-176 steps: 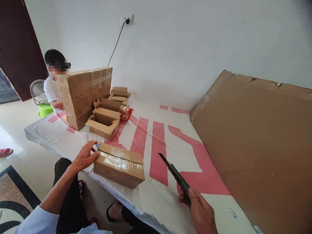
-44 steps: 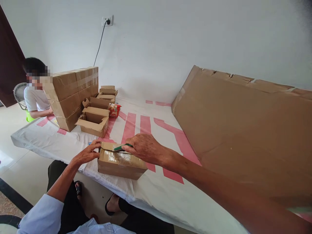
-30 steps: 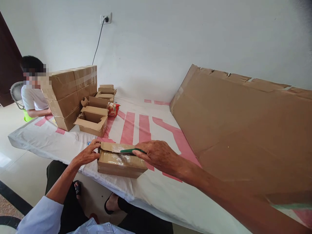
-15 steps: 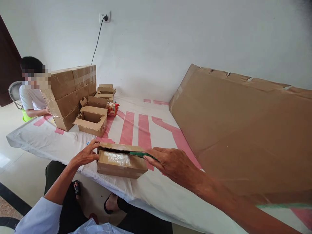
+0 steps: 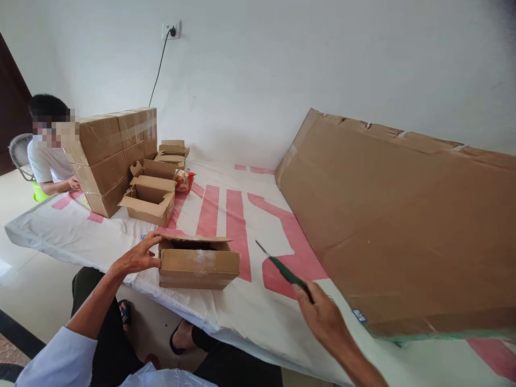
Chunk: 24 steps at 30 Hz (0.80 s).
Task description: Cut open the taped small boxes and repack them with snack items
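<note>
A small cardboard box (image 5: 201,278) rests near the front edge of the cloth-covered table, with clear tape on its side and its top flap partly raised. My left hand (image 5: 137,258) grips the box's left end, thumb on the near side and fingers at the flap. To the right of the box, my right hand (image 5: 324,317) is closed around the handle of a green box cutter (image 5: 288,273). The cutter's thin blade points up and left, apart from the box. Little of the box's inside shows through the dark gap under the flap.
Stacked taped boxes (image 5: 102,172) stand at the left, beside open boxes (image 5: 151,207) and a red snack packet (image 5: 184,181). A large cardboard sheet (image 5: 403,226) leans along the right. Another person (image 5: 50,161) sits behind the stack. A blue-white label (image 5: 358,315) lies near the sheet.
My right hand has drawn the box cutter out of the box's top gap and moved right and toward me. The left hand keeps its hold on the box, whose slit now gapes wider.
</note>
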Motion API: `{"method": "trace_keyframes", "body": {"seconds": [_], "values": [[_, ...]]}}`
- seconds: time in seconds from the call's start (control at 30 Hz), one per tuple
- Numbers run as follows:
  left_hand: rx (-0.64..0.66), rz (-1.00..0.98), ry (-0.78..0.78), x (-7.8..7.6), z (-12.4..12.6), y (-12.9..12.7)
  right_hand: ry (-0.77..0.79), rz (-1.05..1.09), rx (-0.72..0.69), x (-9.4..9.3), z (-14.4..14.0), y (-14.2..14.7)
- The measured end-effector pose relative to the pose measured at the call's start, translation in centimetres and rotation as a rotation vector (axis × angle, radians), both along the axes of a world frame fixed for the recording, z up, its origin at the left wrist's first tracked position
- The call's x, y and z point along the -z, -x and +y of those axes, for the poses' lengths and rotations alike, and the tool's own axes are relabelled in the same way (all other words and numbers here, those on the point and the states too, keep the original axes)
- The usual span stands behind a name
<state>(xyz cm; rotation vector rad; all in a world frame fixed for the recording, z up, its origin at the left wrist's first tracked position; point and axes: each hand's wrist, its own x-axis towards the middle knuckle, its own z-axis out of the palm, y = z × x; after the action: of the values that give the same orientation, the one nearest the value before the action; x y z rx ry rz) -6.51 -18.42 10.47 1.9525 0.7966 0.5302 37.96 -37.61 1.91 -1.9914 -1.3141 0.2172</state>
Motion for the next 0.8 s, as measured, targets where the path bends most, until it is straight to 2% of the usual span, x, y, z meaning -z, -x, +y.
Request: {"method": "trace_keyframes", "body": {"seconds": [0.1,0.13,0.2,0.27,0.33,0.43,0.57,0.67,0.8], "values": [[-0.017,0.058,0.01,-0.2,-0.1,0.1,0.062,-0.066,0.057,6.0,-1.3,0.2],[-0.019,0.072,0.011,-0.2,-0.2,0.1,0.08,-0.095,0.071,7.2,-1.5,0.2],[-0.019,0.091,0.011,-0.2,-0.3,0.3,0.099,-0.148,0.091,8.2,-1.5,0.2],[-0.02,0.104,0.011,-0.1,-0.3,0.4,0.06,-0.15,0.08,7.4,-0.7,0.5],[-0.024,0.114,0.001,0.1,-0.2,0.5,-0.027,-0.057,0.023,5.5,0.7,1.3],[-0.029,0.138,-0.051,0.6,0.0,0.6,-0.111,0.215,-0.137,1.7,3.4,3.8],[-0.011,0.165,-0.139,1.4,0.3,0.6,-0.066,0.402,-0.412,-1.9,6.1,8.5],[-0.005,0.185,-0.171,1.5,0.2,0.9,-0.044,0.358,-0.463,-2.6,6.6,11.8],[-0.015,0.223,-0.185,0.7,0.0,2.2,-0.033,0.237,-0.459,-2.6,6.5,14.5]]}}
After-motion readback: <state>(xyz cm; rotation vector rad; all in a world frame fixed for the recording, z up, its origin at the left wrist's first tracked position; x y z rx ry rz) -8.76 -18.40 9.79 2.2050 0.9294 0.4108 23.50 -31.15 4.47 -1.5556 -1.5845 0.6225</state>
